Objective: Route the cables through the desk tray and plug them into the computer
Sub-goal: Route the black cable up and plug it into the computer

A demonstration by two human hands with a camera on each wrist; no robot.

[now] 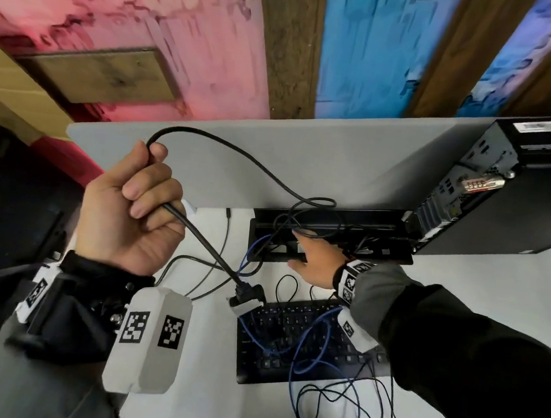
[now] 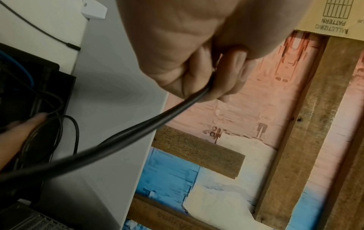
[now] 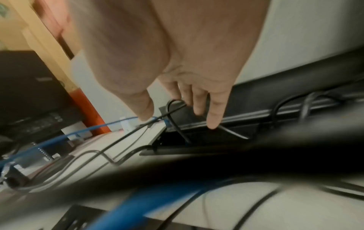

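Thick cable lifted, other hand at the tray

The left hand (image 1: 131, 205) clenches the thick black cable (image 1: 239, 150), which arcs toward 3 o'clock down into the black desk tray (image 1: 332, 216). The right hand (image 1: 316, 260), fingers (image 3: 213, 115) loose, reaches into it; the computer (image 1: 497, 185) stands at 2 o'clock.

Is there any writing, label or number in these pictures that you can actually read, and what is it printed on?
"PATTERN", upside down, with a word above it that seems to end in "LLETIZING", its start cut off: on the cardboard box.
White sticker on the computer: too small to read.
Keys of the keyboard: too blurred to read.
Square black-and-white code tags on the wrist bands: patterns, no words.
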